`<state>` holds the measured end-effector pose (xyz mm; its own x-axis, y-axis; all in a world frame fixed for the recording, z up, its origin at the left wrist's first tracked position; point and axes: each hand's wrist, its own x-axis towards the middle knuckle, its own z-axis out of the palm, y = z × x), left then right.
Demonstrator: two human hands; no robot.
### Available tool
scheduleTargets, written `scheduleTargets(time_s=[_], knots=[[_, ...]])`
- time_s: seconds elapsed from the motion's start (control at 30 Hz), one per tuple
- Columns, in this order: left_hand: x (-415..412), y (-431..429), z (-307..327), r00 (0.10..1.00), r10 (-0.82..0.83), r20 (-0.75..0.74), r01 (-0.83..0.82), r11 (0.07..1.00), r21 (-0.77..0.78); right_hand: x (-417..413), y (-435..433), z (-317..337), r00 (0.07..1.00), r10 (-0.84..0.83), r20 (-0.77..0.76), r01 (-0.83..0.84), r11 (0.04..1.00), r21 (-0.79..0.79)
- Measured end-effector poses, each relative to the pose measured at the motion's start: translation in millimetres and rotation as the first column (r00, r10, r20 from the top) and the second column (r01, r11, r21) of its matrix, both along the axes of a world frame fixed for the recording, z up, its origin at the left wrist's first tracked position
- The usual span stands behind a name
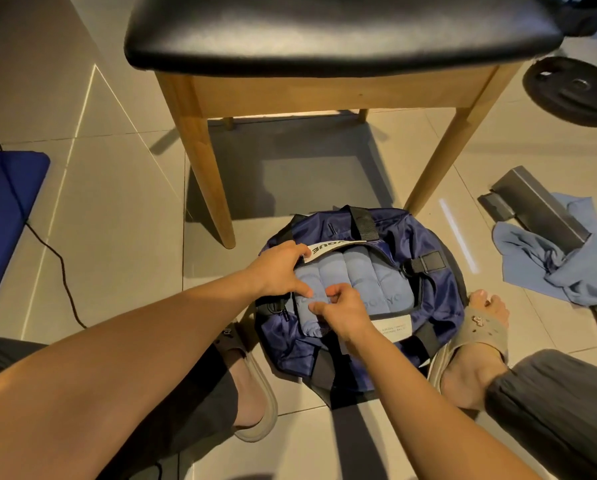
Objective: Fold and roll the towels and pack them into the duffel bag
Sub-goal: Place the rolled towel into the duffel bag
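Navy duffel bag (425, 237), lower centre of frame, lying open on the pale tiled floor (117, 237) in front of a chair. Contents: rolled towels (355, 275), light blue, packed side by side in the opening. White label (335, 249) at the far rim of the opening; white card (394, 328) at the near rim. Left hand (279, 271): laid over the leftmost roll, thumb stretched out on the fabric, fingers bent at the far rim beside the white label; cannot tell whether they grip. Right hand (342, 311): narrow, fingers curled, pinching the fabric at the near end of the left rolls. Loose towel (525, 265), light blue, crumpled on the floor at right of frame, well apart from the bag, partly under a grey metal bar (539, 206). Chair (324, 29), top of frame, black padded seat on wooden legs. Black weight plate (570, 91), upper right, flat on the floor. Blue mat (2, 209), left edge, with a black cable (52, 252) running across it and over the tiles. Beige sandals (259, 393), one on each foot, either side of the bag.
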<state>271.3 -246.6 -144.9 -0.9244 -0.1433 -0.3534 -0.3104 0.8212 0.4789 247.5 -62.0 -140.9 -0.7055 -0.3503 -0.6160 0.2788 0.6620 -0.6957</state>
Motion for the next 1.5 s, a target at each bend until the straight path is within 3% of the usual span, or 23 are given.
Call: scheduleTargets(time_s=[0.1, 0.2, 0.33, 0.6, 0.8, 0.97, 1.27, 1.4, 1.5], knots=[[2.4, 7.7, -3.5, 0.999, -0.038, 0.009, 0.039, 0.997, -0.064, -6.6, 14.2, 3.8, 0.984, 0.121, -0.13, -0.115, 0.992, 0.053], [1.8, 11.7, -2.4, 0.998, -0.064, 0.029, 0.066, 0.995, -0.07, -11.2, 28.1, 5.4, 0.917, 0.275, -0.288, -0.223, 0.954, 0.201], [2.3, 13.2, 0.3, 0.993, -0.087, 0.079, 0.092, 0.993, -0.073, -16.0, 29.3, 6.3, 0.877, 0.401, -0.265, -0.301, 0.888, 0.346], [0.0, 23.5, -0.6, 0.993, -0.084, 0.08, 0.095, 0.983, -0.154, -13.0, 33.6, -4.2, 0.838, 0.503, -0.209, -0.38, 0.815, 0.437], [-4.3, 24.4, -0.6, 0.994, -0.077, 0.078, 0.089, 0.982, -0.169, -17.5, 45.6, 7.4, 0.791, 0.598, -0.129, -0.5, 0.753, 0.428], [-5.4, 25.2, -0.2, 0.995, -0.057, 0.08, 0.07, 0.983, -0.167, -16.6, 66.5, 18.6, 0.689, 0.724, -0.026, -0.688, 0.665, 0.29], [-6.7, 46.7, -0.7, 0.987, -0.098, 0.129, 0.142, 0.904, -0.404, 6.9, 65.8, 27.7, 0.506, 0.862, -0.037, -0.833, 0.499, 0.237], [-6.8, 43.3, 0.6, 0.979, -0.14, 0.146, 0.189, 0.888, -0.42, -9.8, 66.2, 49.1, 0.581, 0.811, -0.068, -0.79, 0.582, 0.192], [-10.8, 27.9, 7.9, 0.974, -0.184, 0.129, 0.218, 0.913, -0.344, -26.6, 76.6, 51.4, 0.582, 0.772, -0.256, -0.664, 0.632, 0.4]])
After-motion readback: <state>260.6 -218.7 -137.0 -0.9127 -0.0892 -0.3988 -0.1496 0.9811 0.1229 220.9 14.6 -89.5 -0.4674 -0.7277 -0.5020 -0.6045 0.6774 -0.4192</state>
